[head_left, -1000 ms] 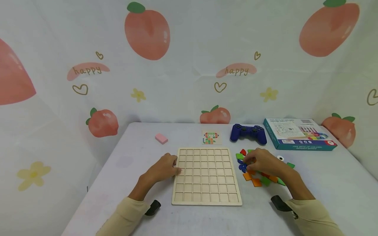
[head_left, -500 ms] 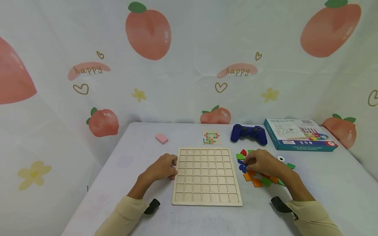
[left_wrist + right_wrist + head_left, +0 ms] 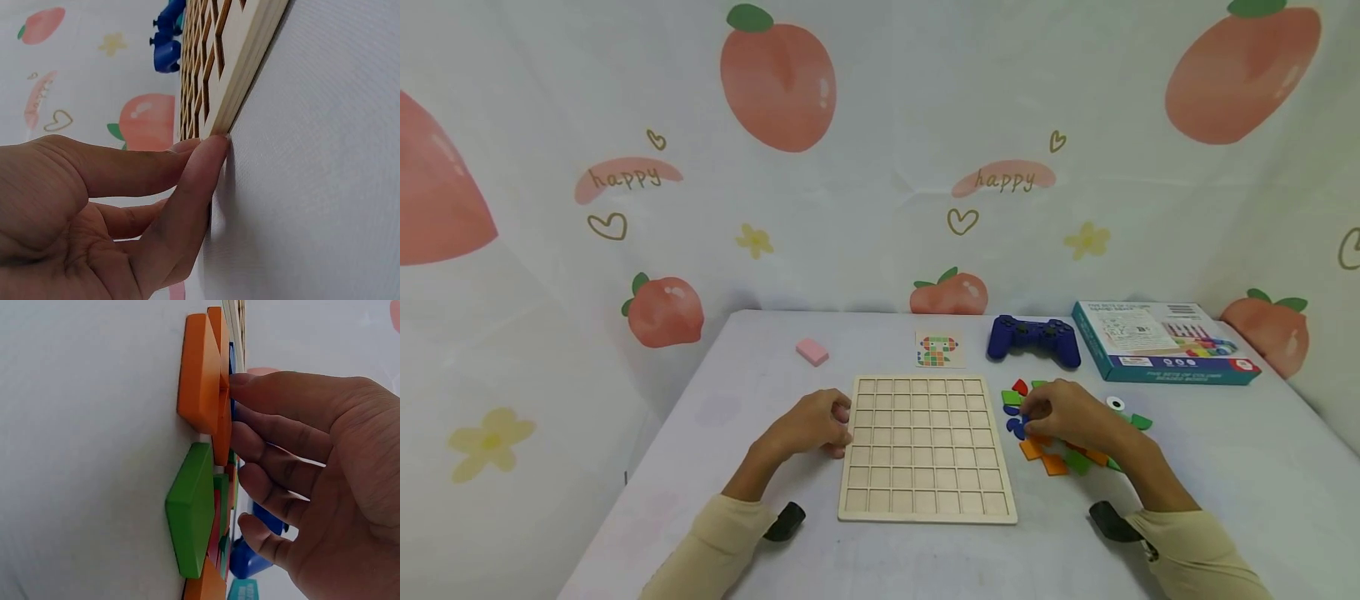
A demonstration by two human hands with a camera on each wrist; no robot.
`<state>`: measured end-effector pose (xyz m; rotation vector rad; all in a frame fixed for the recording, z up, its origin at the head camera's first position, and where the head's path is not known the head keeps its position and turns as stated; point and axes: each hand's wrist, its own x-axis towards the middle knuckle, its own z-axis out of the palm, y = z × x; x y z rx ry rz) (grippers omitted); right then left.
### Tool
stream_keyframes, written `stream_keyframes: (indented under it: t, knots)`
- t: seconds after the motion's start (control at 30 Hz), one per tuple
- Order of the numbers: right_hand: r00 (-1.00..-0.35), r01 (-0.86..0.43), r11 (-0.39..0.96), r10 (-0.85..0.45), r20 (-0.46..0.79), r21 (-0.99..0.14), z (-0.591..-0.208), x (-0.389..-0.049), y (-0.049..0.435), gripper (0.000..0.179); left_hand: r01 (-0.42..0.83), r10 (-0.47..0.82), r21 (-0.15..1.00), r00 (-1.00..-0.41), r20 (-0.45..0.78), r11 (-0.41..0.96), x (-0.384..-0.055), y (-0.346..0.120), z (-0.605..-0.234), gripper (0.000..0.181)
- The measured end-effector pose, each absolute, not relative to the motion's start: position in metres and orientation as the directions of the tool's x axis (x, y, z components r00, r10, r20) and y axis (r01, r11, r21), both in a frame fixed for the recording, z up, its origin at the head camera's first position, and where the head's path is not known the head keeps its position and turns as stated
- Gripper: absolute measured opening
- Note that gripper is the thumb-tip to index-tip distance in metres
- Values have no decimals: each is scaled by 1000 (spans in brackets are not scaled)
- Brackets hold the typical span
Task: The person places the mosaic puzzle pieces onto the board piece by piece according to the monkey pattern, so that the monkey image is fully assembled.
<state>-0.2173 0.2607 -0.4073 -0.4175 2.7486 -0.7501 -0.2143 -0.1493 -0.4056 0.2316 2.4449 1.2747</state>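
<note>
The left hand [image 3: 808, 425] is at the left edge of a pale wooden grid board [image 3: 927, 457]. In the left wrist view, its fingertips [image 3: 214, 145] touch the board's side, spaced along it. Over a pile of coloured tiles to the right of the board is the right hand [image 3: 1066, 412]. Its thumb and fingers are bent and slightly apart, fingertips right at small blue petal-shaped pieces [image 3: 1015, 425]. Orange tiles [image 3: 199, 375] and a green tile [image 3: 190, 509] lie beneath and beside that hand. Part of the pile is hidden by it.
Behind the board lies a small pattern card [image 3: 938, 350]. A blue game controller [image 3: 1033, 337] and a flat teal box [image 3: 1165, 343] are at the back right. A pink block [image 3: 812, 352] rests at the back left. A white ring-like piece [image 3: 1116, 403] lies beyond the right wrist.
The left thumb has drawn back from over the board's surface to its left edge. The right hand has stayed at the tile pile with hardly any movement.
</note>
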Motion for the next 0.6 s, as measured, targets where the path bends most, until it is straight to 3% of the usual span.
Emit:
stream_keyframes:
  t: [0.27, 0.6]
  knots:
    - [-923, -203, 790, -352, -156, -579, -405, -216, 262, 24, -59, 296, 825, -917, -268, 563, -215, -151, -406, 44]
    - [-908, -297, 754, -413, -72, -586, -404, -220, 249, 26, -68, 297, 834, -916, -271, 548, -216, -152, -407, 43]
